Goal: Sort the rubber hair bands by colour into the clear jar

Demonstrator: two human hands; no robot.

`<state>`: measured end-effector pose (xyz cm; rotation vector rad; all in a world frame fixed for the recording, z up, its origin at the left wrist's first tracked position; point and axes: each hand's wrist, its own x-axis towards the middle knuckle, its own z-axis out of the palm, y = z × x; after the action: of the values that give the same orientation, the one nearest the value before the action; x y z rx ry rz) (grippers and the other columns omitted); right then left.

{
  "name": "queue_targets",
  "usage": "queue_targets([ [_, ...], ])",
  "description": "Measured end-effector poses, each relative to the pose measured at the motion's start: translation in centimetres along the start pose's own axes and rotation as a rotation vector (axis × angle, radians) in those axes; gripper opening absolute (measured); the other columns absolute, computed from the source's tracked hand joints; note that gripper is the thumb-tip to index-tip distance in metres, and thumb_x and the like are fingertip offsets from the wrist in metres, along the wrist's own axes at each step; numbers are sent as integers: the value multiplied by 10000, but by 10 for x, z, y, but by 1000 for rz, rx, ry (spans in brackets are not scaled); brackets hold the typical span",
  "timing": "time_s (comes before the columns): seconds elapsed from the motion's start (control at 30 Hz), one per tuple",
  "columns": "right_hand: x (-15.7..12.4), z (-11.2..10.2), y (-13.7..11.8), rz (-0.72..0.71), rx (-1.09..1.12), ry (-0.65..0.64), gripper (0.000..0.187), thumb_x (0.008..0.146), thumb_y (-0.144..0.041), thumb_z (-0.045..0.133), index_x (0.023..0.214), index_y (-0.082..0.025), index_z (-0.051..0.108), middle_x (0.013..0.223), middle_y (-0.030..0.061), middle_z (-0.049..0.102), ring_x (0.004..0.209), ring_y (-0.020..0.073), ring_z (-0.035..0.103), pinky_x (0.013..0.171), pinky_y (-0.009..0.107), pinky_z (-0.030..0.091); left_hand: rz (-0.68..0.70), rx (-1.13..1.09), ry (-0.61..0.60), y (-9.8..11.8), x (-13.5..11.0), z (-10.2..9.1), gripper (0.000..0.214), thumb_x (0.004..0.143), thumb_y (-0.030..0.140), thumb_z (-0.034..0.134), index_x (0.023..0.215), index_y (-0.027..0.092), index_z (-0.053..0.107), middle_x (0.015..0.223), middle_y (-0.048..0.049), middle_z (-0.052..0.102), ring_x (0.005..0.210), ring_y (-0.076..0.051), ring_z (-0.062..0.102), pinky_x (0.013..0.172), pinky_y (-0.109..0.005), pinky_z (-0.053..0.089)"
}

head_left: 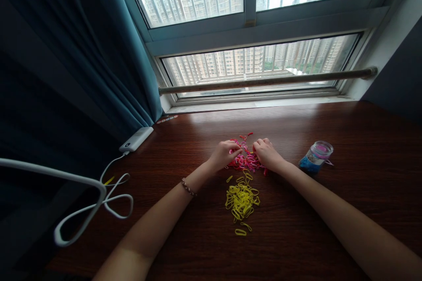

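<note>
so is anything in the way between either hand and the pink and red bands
Nothing visible: the left hand and right hand are at the pink and red bands, one on each side. The yellow bands lie on the near side; the jar is off to the right.

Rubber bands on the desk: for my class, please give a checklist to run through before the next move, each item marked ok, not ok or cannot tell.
1. Both hands at the pink and red bands: ok, left hand and right hand on opposite sides.
2. Yellow bands all in one tight pile: not ok, a few lie loose around it.
3. A band in either hand's grip: cannot tell, too small.
4. Jar on the desk: ok, beside the right forearm.
5. White cable apart from the bands: ok.
</note>
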<state>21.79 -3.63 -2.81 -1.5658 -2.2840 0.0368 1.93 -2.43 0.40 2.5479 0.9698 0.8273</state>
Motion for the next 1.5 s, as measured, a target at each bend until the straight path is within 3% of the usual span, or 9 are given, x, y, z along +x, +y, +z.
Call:
queue_targets([
  [0.1, 0, 3, 1, 30, 46, 40, 103, 790, -127, 461, 796, -149, 562, 856, 120, 574, 854, 228, 442, 729, 300, 337, 9, 129, 49, -14, 0, -1, 137, 796, 216, 525, 846, 176, 646, 831, -53, 643, 808, -164, 548, 750, -285, 435],
  [0.3, 4, -4, 3, 117, 206, 183, 100, 786, -157, 473, 827, -161, 565, 777, 63, 609, 796, 183, 507, 724, 270, 376, 181, 285, -171, -24, -3, -2, 279, 785, 98, 463, 985, 218, 617, 1052, -38, 621, 1066, -190, 486, 916, -349, 361],
  [0.4, 4, -7, 5, 154, 290, 241, 122, 761, -171, 499, 809, -180, 610, 793, 46, 642, 802, 176, 542, 748, 272, 387, 194, 338, -209, -25, -4, 0, 351, 772, 64, 443, 1052, 217, 591, 1125, -44, 589, 1136, -194, 441, 957, -359, 319],
  [0.63, 4, -8, 8, 270, 504, 292, 124, 692, -267, 570, 724, -203, 671, 717, 8, 680, 693, 160, 616, 675, 255, 435, 156, 374, -253, -30, -5, 3, 383, 747, 32, 426, 1068, 187, 567, 1143, -59, 565, 1117, -192, 444, 956, -349, 303],
  [0.8, 6, -4, 10, 337, 650, 304, 204, 676, -344, 584, 732, -171, 675, 701, 33, 688, 653, 171, 630, 600, 248, 456, 115, 367, -237, -33, -6, 6, 426, 715, 16, 428, 1081, 198, 547, 1179, -54, 536, 1128, -219, 404, 976, -413, 242],
  [0.93, 8, 0, 13, 373, 731, 307, 257, 686, -377, 572, 759, -158, 686, 726, 55, 696, 657, 183, 638, 593, 257, 473, 98, 291, -192, -33, -4, 5, 417, 728, 15, 403, 1068, 205, 552, 1165, -45, 542, 1084, -207, 421, 960, -401, 261],
  [1.13, 9, 5, 16, 398, 781, 326, 250, 670, -352, 598, 773, -143, 688, 756, 79, 697, 711, 207, 647, 639, 288, 499, 75, 219, -137, -34, -3, 3, 348, 768, 44, 384, 1017, 190, 579, 1125, -51, 568, 1047, -193, 439, 940, -374, 293],
  [1.3, 8, 6, 16, 393, 805, 330, 248, 689, -343, 586, 799, -143, 680, 784, 78, 698, 722, 196, 653, 645, 274, 510, 109, 287, -200, -32, -6, 2, 311, 765, 71, 427, 982, 221, 593, 1087, -18, 591, 1080, -205, 409, 980, -420, 216],
  [1.5, 6, -3, 11, 370, 749, 325, 214, 671, -334, 599, 761, -169, 701, 745, 62, 698, 708, 208, 645, 663, 293, 482, 120, 398, -236, -25, -7, 1, 380, 756, 60, 430, 1079, 223, 545, 1159, -44, 549, 1123, -226, 370, 991, -473, 147],
])
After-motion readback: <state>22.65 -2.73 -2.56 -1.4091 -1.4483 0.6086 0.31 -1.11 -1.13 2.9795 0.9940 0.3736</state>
